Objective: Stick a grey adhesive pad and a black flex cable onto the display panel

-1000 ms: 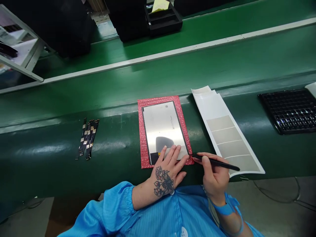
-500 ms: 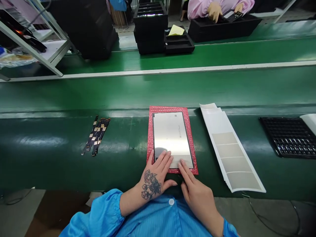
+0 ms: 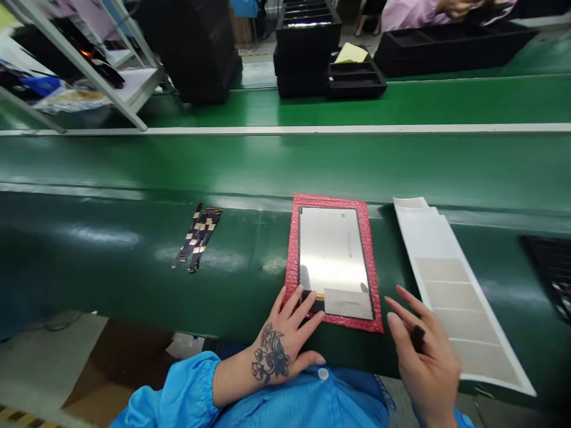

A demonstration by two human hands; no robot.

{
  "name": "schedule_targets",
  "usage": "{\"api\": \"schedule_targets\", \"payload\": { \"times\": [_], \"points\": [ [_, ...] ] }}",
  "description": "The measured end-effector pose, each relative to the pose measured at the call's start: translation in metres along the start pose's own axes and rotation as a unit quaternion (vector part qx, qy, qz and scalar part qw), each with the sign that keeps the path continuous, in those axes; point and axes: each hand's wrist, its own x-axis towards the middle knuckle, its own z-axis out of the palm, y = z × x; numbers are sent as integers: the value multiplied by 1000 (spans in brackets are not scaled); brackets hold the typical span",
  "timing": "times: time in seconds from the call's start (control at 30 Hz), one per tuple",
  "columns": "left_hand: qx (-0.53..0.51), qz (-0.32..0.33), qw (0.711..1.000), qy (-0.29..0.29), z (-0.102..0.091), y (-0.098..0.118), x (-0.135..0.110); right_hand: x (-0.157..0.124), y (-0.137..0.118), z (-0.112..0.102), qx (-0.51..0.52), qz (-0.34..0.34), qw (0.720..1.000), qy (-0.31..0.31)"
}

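A silver-backed display panel [image 3: 332,255] with a dark border lies on a red foam sheet [image 3: 373,285]. Across its lower right sits a grey rectangular patch [image 3: 349,304]; a black strip with gold marks [image 3: 319,302] shows beside it. My left hand [image 3: 283,342] rests with fingers spread over the panel's lower left corner and the foam. My right hand [image 3: 426,351] is off the panel, between it and a white sheet of grey stickers [image 3: 464,297]. Its thumb and index finger are apart, while the other fingers curl round a small black object [image 3: 418,339], mostly hidden.
Several dark flex cables [image 3: 198,238] lie left on the green bench [image 3: 250,160]. A black gridded tray [image 3: 548,261] is at the right edge. Beyond a white rail [image 3: 312,129] stand black tray stacks [image 3: 306,53] and a metal shelf frame [image 3: 129,113]. A co-worker's pink sleeve [image 3: 408,13] shows behind.
My right hand has lifted off the panel and moved right. The left hand stays on the lower left corner. The view has shifted, so the bench things appear farther right.
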Motion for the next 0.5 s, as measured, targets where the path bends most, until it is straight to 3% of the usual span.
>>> {"api": "schedule_targets", "payload": {
  "times": [0.07, 0.13, 0.23, 0.33, 0.4, 0.5],
  "points": [
    [-22, -46, 997, 57, -13, -21, -6, 8, -4, 5, 49, 14, 999, -13],
    [-17, -134, 981, 139, -34, -57, -12, 14, -7, 11, 87, 27, 996, -25],
    [26, -349, 910, 225, -70, -121, -27, 20, -12, 19, 114, 48, 992, -30],
    [-8, -528, 828, 190, -92, -164, -39, 21, -15, 23, 121, 48, 991, -40],
    [-42, -568, 805, 165, -94, -175, -42, 20, -15, 24, 122, 48, 991, -39],
    [-75, -582, 794, 161, -88, -179, -41, 18, -14, 23, 118, 59, 991, -34]
  ]
}}
